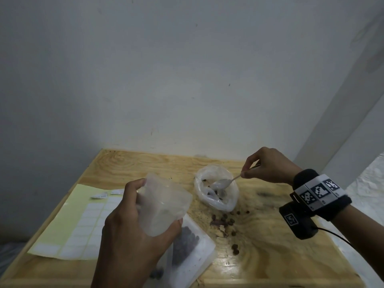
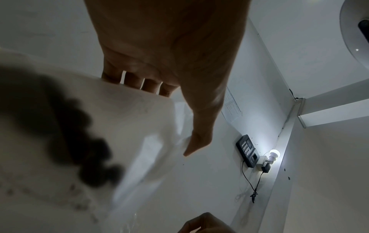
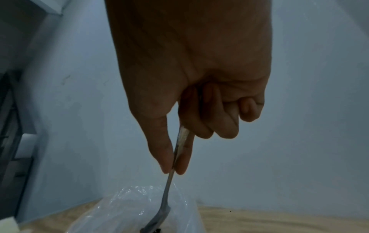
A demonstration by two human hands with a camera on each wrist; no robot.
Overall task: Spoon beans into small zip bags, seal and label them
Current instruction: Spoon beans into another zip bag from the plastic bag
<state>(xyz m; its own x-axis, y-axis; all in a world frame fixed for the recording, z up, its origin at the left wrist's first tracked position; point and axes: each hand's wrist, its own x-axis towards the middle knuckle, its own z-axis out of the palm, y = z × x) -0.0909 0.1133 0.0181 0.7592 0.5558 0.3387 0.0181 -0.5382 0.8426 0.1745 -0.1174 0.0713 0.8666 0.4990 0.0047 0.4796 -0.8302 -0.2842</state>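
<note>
Item 1. Left hand [image 1: 133,221]: I logged it raised over the near part of the wooden surface [image 1: 270,235], fingers and thumb curled round a small clear zip bag [image 1: 164,206] held mouth-up and tilted to the right. From the left wrist view I noted four fingers behind the film and the thumb [image 2: 201,126] laid along its edge.

Item 2. Right hand [image 1: 268,165]: I recorded thumb and forefinger pinching the thin handle of a metal spoon [image 1: 223,181], the other fingers folded into the palm. The bowl of the spoon sat inside the open bean bag [image 1: 216,190], a crumpled clear bag standing at the far middle of the surface with a few dark beans in its bottom.

Item 3. Filled zip bag [image 1: 191,252]: lying flat at the near edge, partly under the left hand, a cluster of dark beans showing through it.

Item 4. Loose beans [image 1: 226,222]: scattered on the surface near the bean bag, toward the right and nearer side.

Item 5. Label sheet [image 1: 68,227]: yellow backing with rows of white stickers, flat at the left; two peeled labels [image 1: 108,194] lay at its far edge.

Item 6. Right wrist: black band [image 1: 320,192] with printed markers.
</note>
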